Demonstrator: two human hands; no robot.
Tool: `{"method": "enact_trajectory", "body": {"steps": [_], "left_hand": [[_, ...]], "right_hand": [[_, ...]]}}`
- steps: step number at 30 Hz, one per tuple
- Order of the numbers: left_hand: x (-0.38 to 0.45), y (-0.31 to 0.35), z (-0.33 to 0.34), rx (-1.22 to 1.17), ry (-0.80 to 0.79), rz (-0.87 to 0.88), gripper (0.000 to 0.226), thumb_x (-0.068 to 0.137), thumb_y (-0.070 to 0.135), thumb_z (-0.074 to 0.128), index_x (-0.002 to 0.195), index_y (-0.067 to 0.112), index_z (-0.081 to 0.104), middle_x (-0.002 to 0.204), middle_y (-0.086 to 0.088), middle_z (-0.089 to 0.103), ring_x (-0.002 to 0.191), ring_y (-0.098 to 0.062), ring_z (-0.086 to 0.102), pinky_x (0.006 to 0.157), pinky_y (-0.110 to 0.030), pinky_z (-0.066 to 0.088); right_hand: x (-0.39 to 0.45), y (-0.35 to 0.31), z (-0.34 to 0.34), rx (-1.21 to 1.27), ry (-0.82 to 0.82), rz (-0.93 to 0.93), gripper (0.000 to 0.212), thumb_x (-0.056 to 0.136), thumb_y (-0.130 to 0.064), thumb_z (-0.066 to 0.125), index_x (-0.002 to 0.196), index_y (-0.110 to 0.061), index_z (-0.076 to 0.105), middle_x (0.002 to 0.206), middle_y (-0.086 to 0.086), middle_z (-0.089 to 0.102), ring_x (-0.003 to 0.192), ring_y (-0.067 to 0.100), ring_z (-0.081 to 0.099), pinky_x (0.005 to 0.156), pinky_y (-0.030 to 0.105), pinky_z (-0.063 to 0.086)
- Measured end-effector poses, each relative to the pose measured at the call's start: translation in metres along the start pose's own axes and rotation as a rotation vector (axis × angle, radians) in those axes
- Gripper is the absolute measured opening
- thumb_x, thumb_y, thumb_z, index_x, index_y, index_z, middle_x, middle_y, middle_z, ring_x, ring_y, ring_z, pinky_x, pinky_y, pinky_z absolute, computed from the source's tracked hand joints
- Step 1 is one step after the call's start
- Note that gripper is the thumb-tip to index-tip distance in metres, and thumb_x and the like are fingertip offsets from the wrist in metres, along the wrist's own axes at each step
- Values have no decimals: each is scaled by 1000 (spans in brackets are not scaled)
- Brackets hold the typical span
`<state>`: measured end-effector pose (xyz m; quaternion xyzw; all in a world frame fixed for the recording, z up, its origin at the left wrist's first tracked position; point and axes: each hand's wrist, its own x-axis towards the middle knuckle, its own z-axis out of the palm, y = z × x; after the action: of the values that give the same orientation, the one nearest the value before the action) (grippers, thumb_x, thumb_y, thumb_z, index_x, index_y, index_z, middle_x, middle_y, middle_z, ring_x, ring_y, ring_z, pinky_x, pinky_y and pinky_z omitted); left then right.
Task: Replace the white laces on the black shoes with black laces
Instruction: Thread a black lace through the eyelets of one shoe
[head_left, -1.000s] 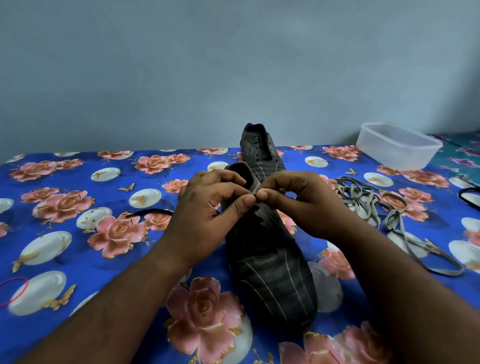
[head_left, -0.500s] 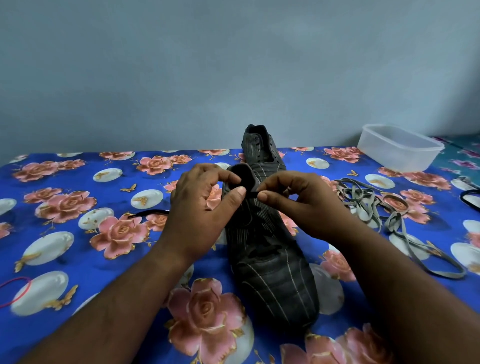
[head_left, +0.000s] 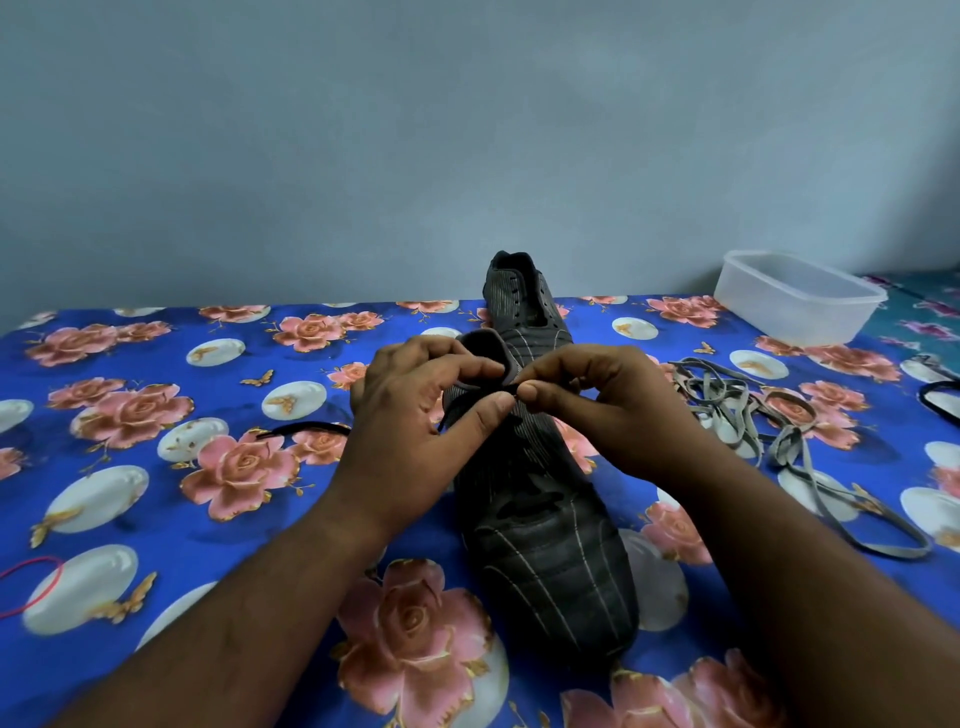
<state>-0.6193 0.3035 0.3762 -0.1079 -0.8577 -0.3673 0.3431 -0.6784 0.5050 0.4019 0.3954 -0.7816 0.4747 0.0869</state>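
A black shoe (head_left: 545, 561) with thin pale stripes lies on the flowered cloth, toe toward me. A second black shoe (head_left: 519, 306) lies behind it with bare eyelets. My left hand (head_left: 415, 415) and my right hand (head_left: 597, 405) meet over the near shoe's tongue. Between thumb and forefinger each pinches a thin black lace (head_left: 511, 387) where the fingertips touch. More of that black lace (head_left: 311, 427) trails out on the cloth left of my left hand. The removed whitish laces (head_left: 748, 415) lie in a loose tangle to the right.
A clear plastic tub (head_left: 800, 299) stands at the back right by the wall. Another black loop (head_left: 940, 397) shows at the right edge. A red elastic band (head_left: 36, 584) lies at the near left. The blue flowered cloth (head_left: 156, 364) covers the whole surface.
My fingertips have come together again over the tongue, and a short piece of black lace now shows between them. The shoes and loose laces have not moved.
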Motion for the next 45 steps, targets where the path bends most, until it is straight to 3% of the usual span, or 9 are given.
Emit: {"method": "enact_trajectory", "body": {"steps": [5, 9, 13, 16, 23, 29, 36, 40, 45], "left_hand": [[1, -1, 2, 39, 27, 52, 24, 85, 55, 62, 100, 41, 76, 104, 17, 65, 110, -15, 56, 92, -56, 43], [0, -1, 3, 35, 35, 35, 22, 85, 56, 61, 95, 41, 74, 103, 16, 64, 109, -14, 55, 93, -54, 42], [0, 0, 4, 12, 21, 46, 22, 86, 56, 64, 101, 45, 74, 103, 17, 66, 110, -15, 57, 91, -55, 44], [1, 0, 4, 0, 32, 52, 19, 85, 54, 65, 97, 43, 75, 99, 17, 67, 105, -15, 58, 89, -55, 45], [-1, 1, 6, -25, 11, 12, 15, 87, 51, 61, 90, 40, 70, 102, 17, 64, 107, -14, 58, 93, -56, 42], [1, -3, 7, -31, -11, -3, 14, 87, 50, 62, 91, 40, 70, 104, 21, 65, 110, -11, 58, 95, -56, 42], [-2, 2, 10, -29, -26, -72, 23, 88, 51, 54, 94, 35, 70, 95, 27, 64, 100, -5, 55, 95, -55, 44], [0, 3, 8, -11, -11, -134, 24, 86, 52, 55, 91, 35, 71, 84, 24, 63, 98, -9, 54, 94, -54, 44], [2, 6, 8, 22, 3, -196, 20, 83, 49, 57, 84, 35, 70, 76, 23, 58, 96, -15, 52, 92, -55, 44]], "right_hand": [[0, -2, 1, -6, -40, -4, 8, 90, -18, 74, 91, -25, 75, 82, -11, 73, 73, -4, 60, 68, 13, 46], [0, -1, 0, 22, -6, 0, 8, 88, -14, 76, 87, -21, 74, 72, -24, 68, 67, -6, 58, 65, 7, 41], [0, 0, 0, 20, -6, 11, 4, 87, -19, 76, 87, -23, 74, 76, -14, 71, 68, -4, 58, 65, 10, 43], [-1, -1, -1, 9, -40, 15, 10, 88, -19, 75, 89, -29, 74, 81, -17, 73, 72, -3, 60, 68, 10, 45], [0, 1, -1, 16, -36, 41, 2, 90, -18, 74, 91, -19, 76, 81, -6, 73, 70, -3, 57, 67, 12, 45], [1, 4, -1, -7, -12, 44, 2, 91, -18, 74, 91, -21, 74, 78, -14, 71, 72, -4, 60, 69, 9, 44], [3, 20, 5, -211, -41, -54, 28, 102, -18, 58, 126, -23, 70, 95, -1, 60, 90, 5, 57, 74, 11, 40], [4, 24, 6, -228, -72, -49, 25, 102, -15, 58, 122, -25, 70, 98, -8, 58, 94, 3, 56, 77, 10, 38], [5, 26, 3, -147, -46, 2, 19, 102, -14, 58, 113, -25, 69, 100, 2, 64, 91, 15, 57, 72, 14, 39]]}}
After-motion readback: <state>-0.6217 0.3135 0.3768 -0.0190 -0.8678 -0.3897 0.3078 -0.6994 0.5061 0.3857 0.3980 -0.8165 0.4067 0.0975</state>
